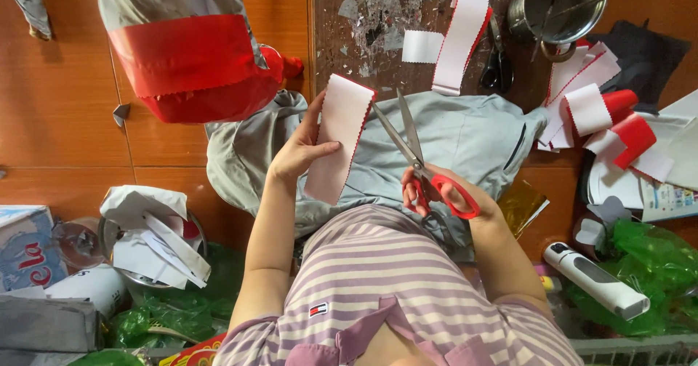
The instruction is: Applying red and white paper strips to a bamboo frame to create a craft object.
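Across the wooden floor (65, 119), from the left edge: a blue-and-white carton (22, 246), a bowl of crumpled white paper scraps (153, 239) and green plastic wrap (160, 315), with a grey-and-red bag (189, 53) lying above them. Toward the middle, the left hand (298, 151) grasps a white paper strip with a zigzag red edge (338, 137), thumb across its face and fingers behind. The strip stands nearly upright, its long axis tilted slightly so the top leans right, over a grey garment (465, 137) spread on the lap. Just right of it, the right hand (443, 191) is closed through the red handles of the scissors (418, 162); the blades point up and left, slightly parted, their tips touching or all but touching the strip's right edge near its top. So the strip lies left of the blades, with the left hand the nearer one. Farther right sit a longer strip (458, 39), black scissors (498, 64), a steel pot (560, 6), a heap of cut red-and-white pieces (603, 119) and a white cylindrical device (596, 279).
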